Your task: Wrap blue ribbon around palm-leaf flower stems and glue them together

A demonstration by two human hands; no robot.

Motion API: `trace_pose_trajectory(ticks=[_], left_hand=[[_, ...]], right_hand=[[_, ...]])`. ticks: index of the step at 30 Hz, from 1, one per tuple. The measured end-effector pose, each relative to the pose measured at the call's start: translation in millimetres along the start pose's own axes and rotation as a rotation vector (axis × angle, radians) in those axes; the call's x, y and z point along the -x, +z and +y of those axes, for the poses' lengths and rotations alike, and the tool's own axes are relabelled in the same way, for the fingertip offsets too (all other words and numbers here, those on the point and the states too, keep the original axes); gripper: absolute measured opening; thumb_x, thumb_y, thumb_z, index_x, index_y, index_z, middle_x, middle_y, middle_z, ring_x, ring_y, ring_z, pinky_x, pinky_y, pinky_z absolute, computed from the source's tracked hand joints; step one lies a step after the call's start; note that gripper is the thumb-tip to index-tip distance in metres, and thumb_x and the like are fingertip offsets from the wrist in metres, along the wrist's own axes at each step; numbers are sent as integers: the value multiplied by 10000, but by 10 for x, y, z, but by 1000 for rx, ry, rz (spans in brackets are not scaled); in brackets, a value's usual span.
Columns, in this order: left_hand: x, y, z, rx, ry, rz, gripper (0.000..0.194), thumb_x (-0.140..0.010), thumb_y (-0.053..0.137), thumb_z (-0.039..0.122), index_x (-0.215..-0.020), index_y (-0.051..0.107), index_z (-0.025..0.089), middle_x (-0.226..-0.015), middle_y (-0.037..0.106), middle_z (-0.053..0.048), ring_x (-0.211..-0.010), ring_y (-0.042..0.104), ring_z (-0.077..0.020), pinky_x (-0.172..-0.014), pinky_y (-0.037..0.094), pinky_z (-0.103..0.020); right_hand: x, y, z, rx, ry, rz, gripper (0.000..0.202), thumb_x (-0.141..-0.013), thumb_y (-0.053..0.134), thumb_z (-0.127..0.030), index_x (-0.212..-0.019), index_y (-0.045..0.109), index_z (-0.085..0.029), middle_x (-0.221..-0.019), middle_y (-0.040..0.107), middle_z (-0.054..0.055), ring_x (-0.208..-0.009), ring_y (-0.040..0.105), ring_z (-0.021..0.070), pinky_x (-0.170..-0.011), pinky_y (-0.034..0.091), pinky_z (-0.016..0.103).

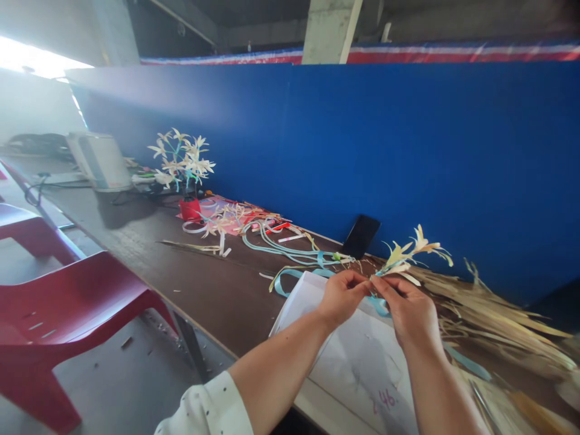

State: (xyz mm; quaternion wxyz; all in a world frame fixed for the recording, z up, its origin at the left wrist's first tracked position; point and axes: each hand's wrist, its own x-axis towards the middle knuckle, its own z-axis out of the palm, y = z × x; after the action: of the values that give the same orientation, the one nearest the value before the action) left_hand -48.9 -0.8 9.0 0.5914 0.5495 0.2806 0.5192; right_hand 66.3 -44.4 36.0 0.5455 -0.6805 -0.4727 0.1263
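Note:
My right hand (411, 309) is closed, its thumb and fingers pinching the stem of a handmade husk flower (423, 243) with pale cream petals. The blooms stick out above the hand toward the blue partition. My left hand (345, 300) is closed too, its fingertips pinched together against the right ones at the lower stem. What exactly lies between the left fingertips is hidden. A loop of light-blue ribbon (380, 307) hangs just beneath the fingers. Both hands are above white paper (362, 356) that bears a handwritten "46".
Dried husk strips (502, 308) spread at the right. A black phone (361, 235) leans on the blue partition (408, 145). Pale-blue cords (272, 248) lie mid-table. Further left stand a red pot (190, 209) of husk flowers and a white kettle-like appliance (100, 162). Red chairs (90, 296) line the left.

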Motion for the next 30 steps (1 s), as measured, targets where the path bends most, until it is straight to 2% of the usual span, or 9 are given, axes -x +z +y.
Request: trace_pose_trajectory(ticks=[6, 11, 14, 20, 27, 30], left_hand=[[9, -46, 115, 158, -70, -176, 353, -696, 626, 475, -690, 587, 123, -650, 574, -12, -555, 411, -67, -567, 318, -226], [-26, -77, 76, 264, -167, -214, 343, -625, 699, 437, -682, 576, 123, -654, 587, -15, -572, 449, -69, -578, 305, -229], [-37, -82, 66, 304, -198, -210, 324, -594, 728, 393, -668, 571, 120, -627, 578, -9, -577, 465, -72, -591, 308, -229], [-34, -78, 92, 305, -165, -165, 298, -581, 735, 349, -641, 555, 120, -609, 561, 3, -570, 475, -77, -622, 349, -238], [-47, -54, 52, 99, -136, -48, 225, -630, 679, 316, -643, 552, 132, -621, 556, 4, -568, 459, -79, -581, 354, -228], [-59, -46, 21, 46, -113, -19, 207, -650, 661, 316, -656, 561, 135, -626, 567, -2, -574, 466, -85, -570, 358, -224]], right_hand=[[-75, -45, 136, -225, 102, -86, 479, -617, 740, -476, -957, 705, -140, -694, 663, 46, -590, 578, 175, -497, 430, 257], [-84, -59, 165, -326, 94, -173, 424, -599, 767, -424, -932, 714, -166, -699, 658, 35, -621, 585, 173, -516, 437, 251], [-76, -52, 147, -356, 120, -192, 400, -583, 781, -396, -907, 717, -170, -686, 650, 27, -597, 568, 154, -509, 427, 241], [-72, -36, 144, -341, 167, -166, 370, -577, 777, -393, -841, 704, -145, -629, 623, 18, -514, 496, 117, -460, 383, 225], [-20, -37, 59, -109, 65, -92, 386, -642, 710, -444, -889, 721, -147, -555, 581, 8, -550, 517, 147, -459, 363, 236], [-15, -21, 73, -148, 40, -106, 385, -661, 697, -452, -909, 719, -159, -580, 591, 7, -561, 516, 144, -461, 355, 233]])
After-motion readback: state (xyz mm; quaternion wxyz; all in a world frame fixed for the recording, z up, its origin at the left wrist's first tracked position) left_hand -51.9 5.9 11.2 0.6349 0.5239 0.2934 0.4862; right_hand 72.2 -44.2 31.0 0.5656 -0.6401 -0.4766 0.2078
